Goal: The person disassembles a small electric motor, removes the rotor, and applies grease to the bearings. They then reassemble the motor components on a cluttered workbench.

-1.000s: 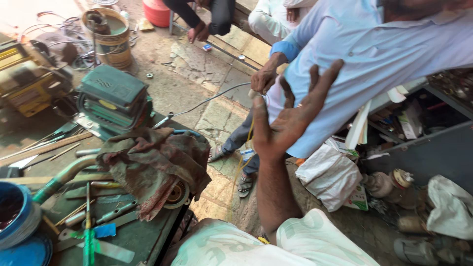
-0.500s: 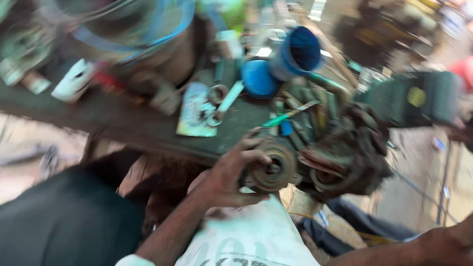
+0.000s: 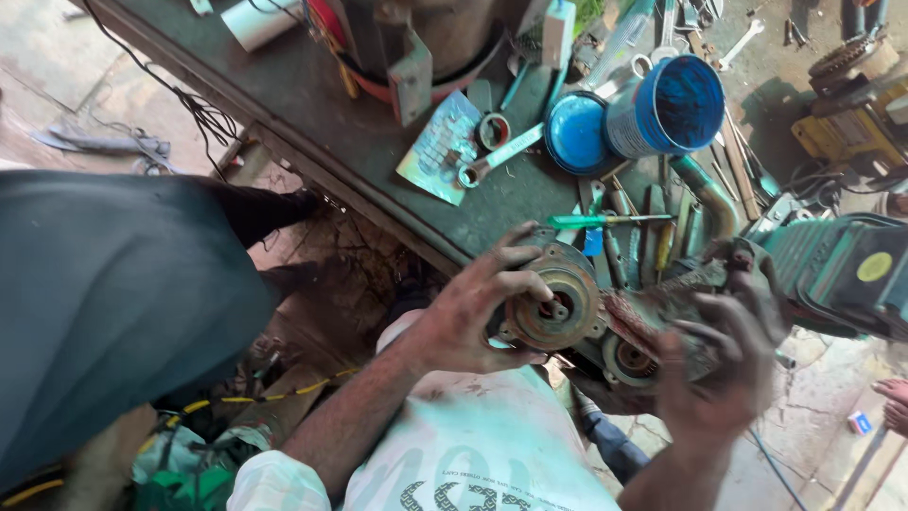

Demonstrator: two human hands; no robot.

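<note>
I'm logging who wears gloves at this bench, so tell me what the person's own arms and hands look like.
No gloves: the left hand and right hand are bare and smeared with dark grease. Both forearms are bare as well. A pale rolled-up sleeve shows at the left elbow. No watch, ring or bracelet is visible; the right sleeve is out of frame.

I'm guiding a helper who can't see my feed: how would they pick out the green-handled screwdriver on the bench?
Start at the dark green metal workbench and find the open blue paint can lying on its side. Just below it, above the rusty round motor end cover in the left hand, lies the green-handled screwdriver. It alone has a bright translucent green handle; neighbouring tools are dull grey metal.
</note>
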